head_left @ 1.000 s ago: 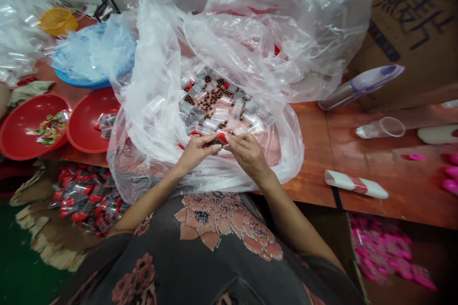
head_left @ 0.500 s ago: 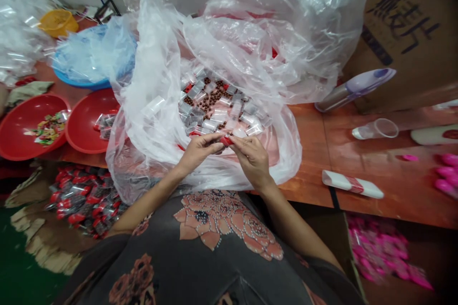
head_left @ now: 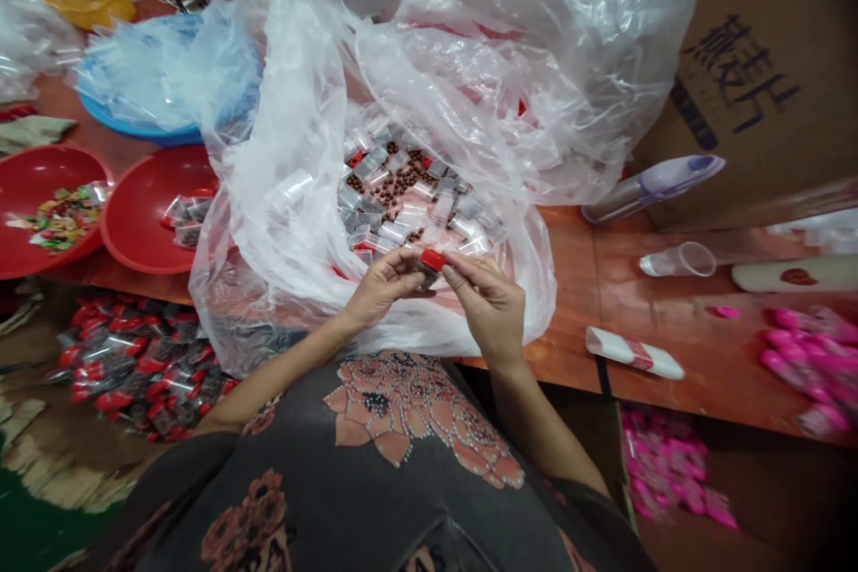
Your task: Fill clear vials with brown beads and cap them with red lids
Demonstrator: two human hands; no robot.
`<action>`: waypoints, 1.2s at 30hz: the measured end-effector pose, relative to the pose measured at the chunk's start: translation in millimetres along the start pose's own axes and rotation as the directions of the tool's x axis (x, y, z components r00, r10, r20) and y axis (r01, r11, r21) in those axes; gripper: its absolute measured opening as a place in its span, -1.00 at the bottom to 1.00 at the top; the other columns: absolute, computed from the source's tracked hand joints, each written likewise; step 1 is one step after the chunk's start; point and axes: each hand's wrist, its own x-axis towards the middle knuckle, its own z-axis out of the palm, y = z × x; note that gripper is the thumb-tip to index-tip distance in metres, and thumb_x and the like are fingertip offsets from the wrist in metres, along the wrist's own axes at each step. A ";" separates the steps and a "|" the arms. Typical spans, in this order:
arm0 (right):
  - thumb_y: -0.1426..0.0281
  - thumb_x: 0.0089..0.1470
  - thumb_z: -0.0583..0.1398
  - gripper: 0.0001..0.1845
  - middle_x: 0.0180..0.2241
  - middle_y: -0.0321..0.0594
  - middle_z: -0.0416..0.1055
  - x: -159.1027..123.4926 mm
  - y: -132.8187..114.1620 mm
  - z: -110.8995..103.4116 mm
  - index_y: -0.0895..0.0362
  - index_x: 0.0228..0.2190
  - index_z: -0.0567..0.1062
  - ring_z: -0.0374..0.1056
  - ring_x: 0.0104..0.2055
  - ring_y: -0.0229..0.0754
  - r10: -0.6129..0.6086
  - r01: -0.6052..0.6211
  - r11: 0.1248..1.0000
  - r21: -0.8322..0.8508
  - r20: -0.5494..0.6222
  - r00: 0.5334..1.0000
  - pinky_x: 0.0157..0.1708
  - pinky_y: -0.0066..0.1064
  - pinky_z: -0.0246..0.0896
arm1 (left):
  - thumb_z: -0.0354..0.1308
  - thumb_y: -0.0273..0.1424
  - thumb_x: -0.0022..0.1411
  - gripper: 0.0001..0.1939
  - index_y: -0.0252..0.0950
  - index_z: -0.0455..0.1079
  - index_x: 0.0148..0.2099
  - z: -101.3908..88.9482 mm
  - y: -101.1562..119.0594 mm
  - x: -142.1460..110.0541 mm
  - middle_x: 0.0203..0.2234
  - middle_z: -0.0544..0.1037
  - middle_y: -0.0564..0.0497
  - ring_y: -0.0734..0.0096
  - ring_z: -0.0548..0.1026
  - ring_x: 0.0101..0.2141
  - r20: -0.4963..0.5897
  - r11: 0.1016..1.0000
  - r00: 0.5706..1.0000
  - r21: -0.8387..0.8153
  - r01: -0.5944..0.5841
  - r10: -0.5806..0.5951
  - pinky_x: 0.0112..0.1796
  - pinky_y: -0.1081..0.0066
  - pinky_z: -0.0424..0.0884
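A small clear container with dark contents and a red cap (head_left: 433, 259) is held up between my two hands over the front of a plastic-lined spread. My left hand (head_left: 380, 288) is closed on the container's body, which its fingers partly hide. The thumb and fingers of my right hand (head_left: 492, 299) pinch the cap from the right side. Just beyond lie loose clear containers (head_left: 408, 216), some with red parts, among small brown balls (head_left: 395, 186). A crumpled clear plastic sheet (head_left: 281, 125) surrounds them.
Left on the table are red bowls (head_left: 130, 241), a blue basin (head_left: 94, 107) of plastic pieces and a yellow basket (head_left: 90, 0). Red-capped containers (head_left: 140, 357) are heaped below. Rightward are a carton (head_left: 744, 143), a clear cup (head_left: 680, 260), a white pouch (head_left: 634, 352) and pink items (head_left: 811, 349).
The container has turned up, so its red cap and dark body show more. My right hand has shifted slightly right and down. The whole view has turned a little.
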 end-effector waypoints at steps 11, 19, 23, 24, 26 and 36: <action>0.45 0.25 0.16 -0.53 0.05 -0.41 0.53 0.7 9.1 -10.0 -0.32 0.08 0.46 0.48 0.02 -0.06 -0.264 0.297 0.926 -0.232 0.164 0.951 0.03 0.02 0.37 | 0.37 -0.32 0.11 -0.62 -0.20 0.50 -0.01 -0.4 6.3 -0.3 -0.18 0.59 -0.01 0.37 0.55 -0.18 -0.005 0.989 0.995 0.111 -0.096 0.097 -0.14 0.34 0.57; 0.38 0.23 0.19 -0.62 0.05 -0.27 0.50 6.3 23.5 -10.0 -0.21 0.05 0.51 0.45 0.03 -0.07 -0.235 0.281 0.949 -0.140 0.273 0.933 0.01 -0.05 0.43 | 0.31 -0.27 0.17 -0.51 -0.18 0.45 0.16 -2.7 7.0 -4.1 -0.16 0.58 -0.03 0.36 0.54 -0.21 -0.014 0.963 0.993 0.247 -0.109 0.116 -0.20 0.31 0.60; 0.26 0.18 0.24 -0.53 -0.06 -0.19 0.49 9.0 29.6 -6.2 -0.14 0.13 0.42 0.50 -0.18 -0.16 0.063 -0.068 0.997 0.029 0.162 0.985 -0.19 -0.24 0.52 | 0.29 -0.28 0.20 -0.53 -0.19 0.41 0.15 -2.4 9.9 -3.2 -0.20 0.56 -0.04 0.36 0.54 -0.22 -0.006 0.959 0.994 0.263 -0.103 0.108 -0.20 0.35 0.58; 0.26 0.18 0.23 -0.51 -0.12 -0.19 0.50 9.6 31.1 -4.8 -0.11 0.15 0.39 0.50 -0.24 -0.18 0.124 -0.133 0.989 0.072 0.121 0.985 -0.24 -0.27 0.53 | 0.29 -0.29 0.20 -0.55 -0.20 0.41 0.13 -2.0 10.6 -2.8 -0.20 0.55 -0.04 0.37 0.54 -0.22 -0.008 0.955 0.994 0.279 -0.104 0.110 -0.20 0.36 0.56; 0.26 0.20 0.21 -0.50 -0.16 -0.19 0.52 10.7 33.6 -2.5 -0.07 0.16 0.36 0.50 -0.24 -0.16 0.158 -0.164 0.981 0.103 0.064 0.985 -0.21 -0.24 0.53 | 0.28 -0.31 0.21 -0.59 -0.22 0.40 0.09 -0.7 11.3 -2.0 -0.21 0.55 -0.03 0.39 0.53 -0.22 -0.006 0.940 0.992 0.320 -0.117 0.126 -0.19 0.39 0.53; 0.24 0.10 0.32 0.05 0.29 0.11 0.19 10.2 45.5 5.1 0.06 0.40 -0.15 0.18 0.31 0.18 -0.251 0.403 0.864 -0.302 0.436 0.864 0.20 0.08 0.25 | 0.31 -0.37 0.18 -0.27 -0.16 0.08 0.31 4.2 5.9 -1.9 -0.27 0.50 0.04 0.46 0.53 -0.33 -0.089 0.917 0.987 0.389 -0.087 0.131 -0.25 0.42 0.47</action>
